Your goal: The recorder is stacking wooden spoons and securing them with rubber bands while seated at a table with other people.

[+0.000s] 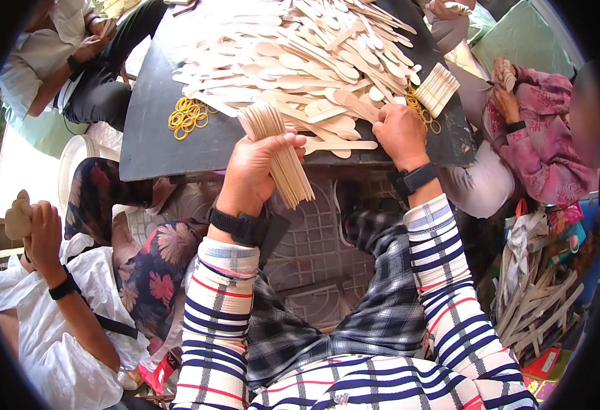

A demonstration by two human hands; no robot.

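My left hand (pixel 255 164) is closed around a thick stack of wooden spoons (pixel 290 179), held upright at a slant just off the table's near edge. At the near right of the spoon pile, my right hand (pixel 401 133) pinches a wooden spoon (pixel 353 102) whose bowl points left over the pile. Its fingertips are partly hidden by the hand itself. The large heap of loose wooden spoons (pixel 293 58) covers much of the dark table (pixel 156 147). One spoon (pixel 341 145) lies crosswise between my two hands.
Yellow rubber bands (pixel 189 117) lie left of the heap, more (pixel 419 109) beside my right hand. A bundle of wooden spoons (pixel 437 90) rests at the table's right. Co-workers sit left and right, one hand (pixel 40 232) holding spoons. A white bucket (pixel 74 164) stands left; wooden strips (pixel 536 307) fill the lower right.
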